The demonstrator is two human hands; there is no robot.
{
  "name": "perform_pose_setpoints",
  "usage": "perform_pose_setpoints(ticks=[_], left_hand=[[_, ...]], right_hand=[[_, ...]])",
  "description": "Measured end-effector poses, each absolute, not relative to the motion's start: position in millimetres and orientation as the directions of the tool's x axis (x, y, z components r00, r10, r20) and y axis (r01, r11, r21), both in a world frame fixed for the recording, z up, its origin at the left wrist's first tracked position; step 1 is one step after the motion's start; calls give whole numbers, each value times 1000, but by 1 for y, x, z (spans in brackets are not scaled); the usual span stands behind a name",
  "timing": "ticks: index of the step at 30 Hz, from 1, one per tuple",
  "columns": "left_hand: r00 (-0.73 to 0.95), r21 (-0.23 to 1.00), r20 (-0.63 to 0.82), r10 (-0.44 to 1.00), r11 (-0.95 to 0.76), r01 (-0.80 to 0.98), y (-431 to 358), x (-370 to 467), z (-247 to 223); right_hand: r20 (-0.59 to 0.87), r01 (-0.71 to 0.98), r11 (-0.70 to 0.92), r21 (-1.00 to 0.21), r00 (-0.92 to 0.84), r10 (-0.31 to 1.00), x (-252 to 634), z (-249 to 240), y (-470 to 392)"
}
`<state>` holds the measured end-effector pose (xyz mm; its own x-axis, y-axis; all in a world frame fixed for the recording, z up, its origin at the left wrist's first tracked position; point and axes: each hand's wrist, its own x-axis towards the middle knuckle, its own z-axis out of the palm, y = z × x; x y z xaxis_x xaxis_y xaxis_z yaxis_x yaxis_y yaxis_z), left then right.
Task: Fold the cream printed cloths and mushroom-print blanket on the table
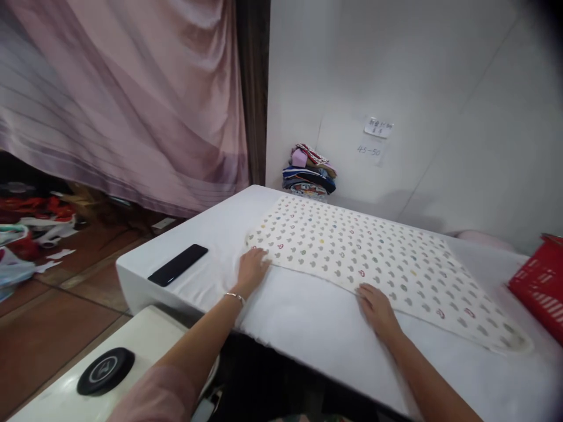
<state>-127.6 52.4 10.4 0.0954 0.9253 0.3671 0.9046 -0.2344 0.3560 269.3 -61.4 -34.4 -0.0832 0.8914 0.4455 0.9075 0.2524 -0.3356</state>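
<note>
Beneath my left hand and right hand, both loosely open with no grip I could see, lay the patterned cloth's near edge, probably light, limp and best taken there, its spread stretching beyond my fingers across the white table.

- On my feed, a slim, silvery bracelet circles the wrist just behind the left hand.
- Further back from that hand I see a dusty-pink sleeve, loose and plain, ending near the elbow.
- Behind the right hand, I see a bare wrist and forearm.
</note>
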Motion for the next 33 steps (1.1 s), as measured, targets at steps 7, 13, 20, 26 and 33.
perform_pose_setpoints(ticks=[7,13,20,26,33], left_hand=[[523,325,277,806,-591,738,46,-51,12],[509,377,371,777,-627,682,54,-44,3],[502,361,414,759,-643,675,55,-45,-3],[500,297,451,739,-652,697,56,-44,-6],[489,262,431,758,-624,737,53,-44,0]], right_hand=[[410,863,339,-374,-174,895,212,-14,-15],[422,826,340,-448,-140,896,196,-14,-6],[396,805,319,-501,-115,911,199,-12,-8],[387,802,320,-504,-122,914,196,-10,-9],[388,805,344,-484,-155,908,192,-6,-12]])
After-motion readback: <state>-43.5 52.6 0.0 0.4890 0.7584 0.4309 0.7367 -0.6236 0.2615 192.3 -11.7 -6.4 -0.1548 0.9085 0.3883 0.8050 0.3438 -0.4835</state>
